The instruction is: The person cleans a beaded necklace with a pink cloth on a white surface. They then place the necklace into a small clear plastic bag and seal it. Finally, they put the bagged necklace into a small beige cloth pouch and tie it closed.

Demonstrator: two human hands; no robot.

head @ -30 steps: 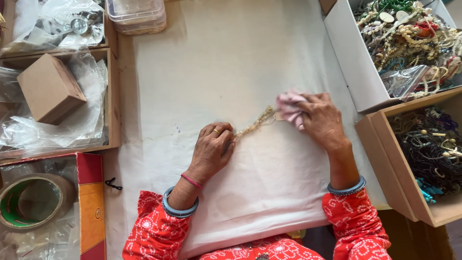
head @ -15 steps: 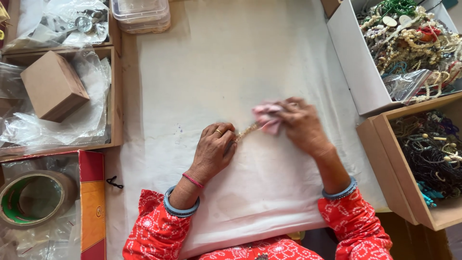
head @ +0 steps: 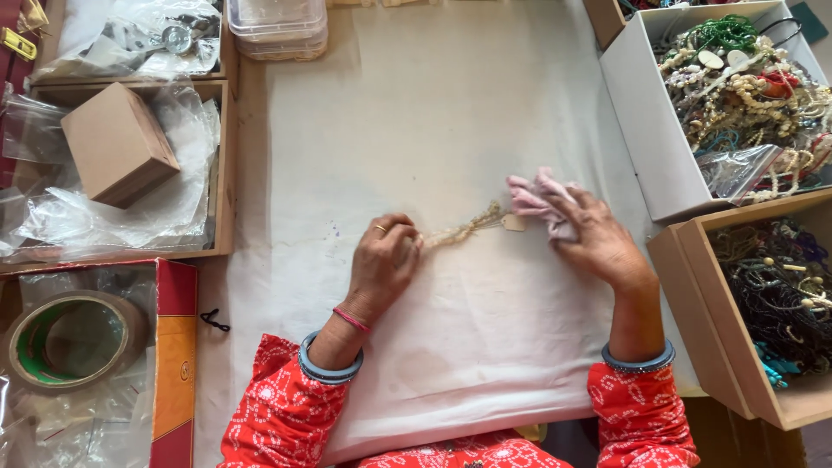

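A pale beaded necklace lies stretched on the white cloth that covers the work surface. Its long axis runs from lower left to upper right, rising gently, and a small paper tag sits at its upper right end.

The left hand lies at the necklace's lower left end, fingers curled down with the tips pinching that end against the cloth. The right hand is just past the tag, fingers bent around a bunched pink rag that it grips and presses onto the cloth; the rag lies just beside the tag, and whether they touch cannot be told.

Right of the necklace, a white cardboard box is heaped with tangled necklaces of cream, green and red beads and a clear plastic bag. Below it, a brown cardboard box holds dark cords and beaded strings, some turquoise.

Left of the necklace, a shallow wooden tray holds crumpled clear plastic bags and a small closed brown carton. Below the tray, a roll of brown packing tape lies under clear plastic beside a red and orange box, with a small black clip on the cloth close by. Above the necklace, at the cloth's far edge, stand stacked clear plastic containers. Nothing lies on the cloth between the two hands but the necklace and its tag.
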